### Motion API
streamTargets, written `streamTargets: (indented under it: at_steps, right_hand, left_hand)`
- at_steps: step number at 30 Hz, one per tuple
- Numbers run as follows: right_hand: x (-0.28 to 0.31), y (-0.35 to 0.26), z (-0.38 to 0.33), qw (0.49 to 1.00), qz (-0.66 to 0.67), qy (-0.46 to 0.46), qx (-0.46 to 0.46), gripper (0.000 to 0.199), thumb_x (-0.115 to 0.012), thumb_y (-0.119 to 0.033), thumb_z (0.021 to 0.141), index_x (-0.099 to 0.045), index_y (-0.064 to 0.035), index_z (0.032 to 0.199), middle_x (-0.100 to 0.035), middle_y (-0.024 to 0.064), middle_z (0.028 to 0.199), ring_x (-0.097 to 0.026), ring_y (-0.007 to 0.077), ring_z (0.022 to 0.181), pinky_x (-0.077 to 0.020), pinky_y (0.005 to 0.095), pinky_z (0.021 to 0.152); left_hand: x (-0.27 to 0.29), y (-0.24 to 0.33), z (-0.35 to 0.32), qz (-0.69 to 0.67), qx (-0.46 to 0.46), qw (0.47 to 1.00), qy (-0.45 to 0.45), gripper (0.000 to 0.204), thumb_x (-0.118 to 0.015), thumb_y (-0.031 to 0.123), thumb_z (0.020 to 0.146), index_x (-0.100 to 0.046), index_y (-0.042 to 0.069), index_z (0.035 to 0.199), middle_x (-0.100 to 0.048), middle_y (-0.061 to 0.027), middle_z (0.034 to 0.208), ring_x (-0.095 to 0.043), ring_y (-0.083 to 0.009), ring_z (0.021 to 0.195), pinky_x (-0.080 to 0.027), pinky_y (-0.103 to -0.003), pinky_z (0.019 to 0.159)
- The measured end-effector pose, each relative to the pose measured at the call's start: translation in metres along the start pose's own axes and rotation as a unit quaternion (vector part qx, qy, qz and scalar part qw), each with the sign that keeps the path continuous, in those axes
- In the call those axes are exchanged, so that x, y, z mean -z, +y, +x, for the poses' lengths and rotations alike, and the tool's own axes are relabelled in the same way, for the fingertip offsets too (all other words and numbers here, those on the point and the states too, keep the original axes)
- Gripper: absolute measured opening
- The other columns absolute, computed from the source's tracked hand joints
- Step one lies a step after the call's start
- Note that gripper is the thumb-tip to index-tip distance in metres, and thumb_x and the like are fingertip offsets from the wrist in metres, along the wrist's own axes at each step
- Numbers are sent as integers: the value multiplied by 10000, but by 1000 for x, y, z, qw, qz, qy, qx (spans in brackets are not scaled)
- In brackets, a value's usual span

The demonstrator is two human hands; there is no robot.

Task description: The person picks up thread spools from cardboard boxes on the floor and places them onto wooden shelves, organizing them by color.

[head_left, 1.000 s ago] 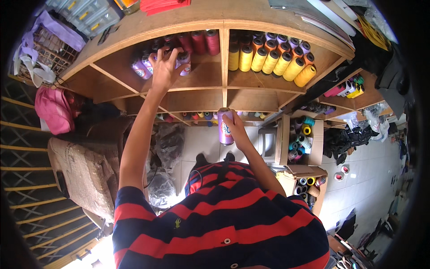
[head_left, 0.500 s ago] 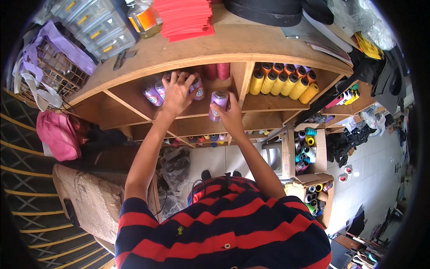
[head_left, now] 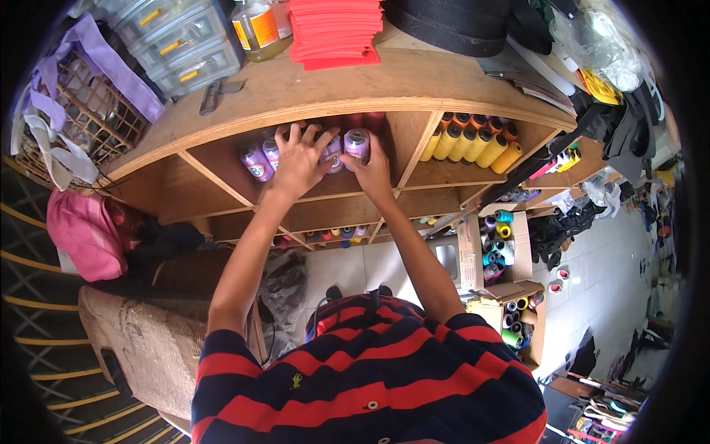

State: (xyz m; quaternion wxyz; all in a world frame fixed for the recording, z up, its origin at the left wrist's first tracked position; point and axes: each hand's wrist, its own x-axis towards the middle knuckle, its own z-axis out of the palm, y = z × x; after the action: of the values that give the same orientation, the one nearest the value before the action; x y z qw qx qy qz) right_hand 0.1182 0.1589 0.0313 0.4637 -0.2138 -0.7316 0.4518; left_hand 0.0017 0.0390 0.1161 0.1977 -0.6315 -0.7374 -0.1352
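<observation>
In the head view, the right hand (head_left: 375, 172) grips a purple thread spool (head_left: 356, 150), thumb on its near side and fingers round its right side, within the mouth of a compartment in the wooden shelf (head_left: 420, 148). The spool stands nearly upright in the picture: its long axis runs up and down, the dark end is uppermost, and part of its printed label faces the camera. Just left of it is another purple spool (head_left: 333, 157), its dark end hidden by the left hand (head_left: 297, 164). That hand is spread with bent fingers over the row; whether it grips anything I cannot tell. Beyond its left side stand two more purple spools, the outermost (head_left: 255, 163) leaning, its upper end toward the left. Dark red spools (head_left: 375, 120) show behind, and yellow spools (head_left: 464, 146) stand in the next compartment to the right, dark ends up.
</observation>
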Motion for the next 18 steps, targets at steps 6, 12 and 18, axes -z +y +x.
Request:
streamTargets:
  at_steps: [6,12,18]
  right_hand:
    - [8,36,-21,994,-91,-50,-46,561,-763,-78,726,-479,6,1203,-620,180,1104,-608,282,1015,-463,345,886]
    - [8,44,-20,993,-55,-77,-75,612,-760,-134,742,-439,14,1242,-589,264,1132,-544,442,1084,-439,465,877]
    - [12,62,-17,985,-112,-100,-88,641,-743,-206,765,-436,15,1283,-575,252,1196,-540,431,1112,-433,449,928]
  left_hand:
    - [3,9,-11,-50,74,990,113,706,-775,235,697,-486,174,1339,-500,-84,1267,-412,-326,1208,-261,-576,1023]
    - [-58,12,-87,-142,237,940,202,384,-709,116,749,-597,99,1115,-548,-110,1151,-480,-322,1072,-365,-453,890]
    - [-71,23,-97,-222,191,947,133,206,-671,83,784,-642,94,987,-605,-45,1000,-517,-258,985,-378,-411,829]
